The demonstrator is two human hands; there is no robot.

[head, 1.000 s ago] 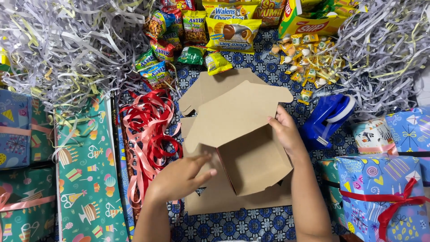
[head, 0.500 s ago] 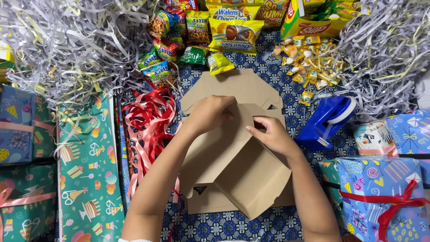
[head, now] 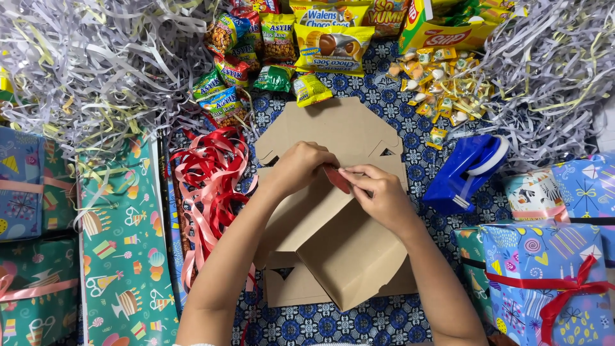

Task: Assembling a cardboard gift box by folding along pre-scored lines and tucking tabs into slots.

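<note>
Both hands had closed in from the box's sides to meet over its middle.
Left hand [head: 301, 168] and right hand [head: 378, 192] pinched a small red piece [head: 337, 179] together above the brown cardboard box [head: 346, 250], which lay mid-table, flaps partly folded, between red ribbon [head: 208, 186] and blue tape dispenser [head: 464, 170].

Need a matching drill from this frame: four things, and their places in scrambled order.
Things:
1. tape dispenser
2. ribbon pile
3. sweets
4. cardboard box

Places:
A. under both hands, centre
B. left of the box
C. right of the box, beside a blue wrapped gift
D. top right, by the shredded paper

Pairs: 1-C, 2-B, 3-D, 4-A
</note>
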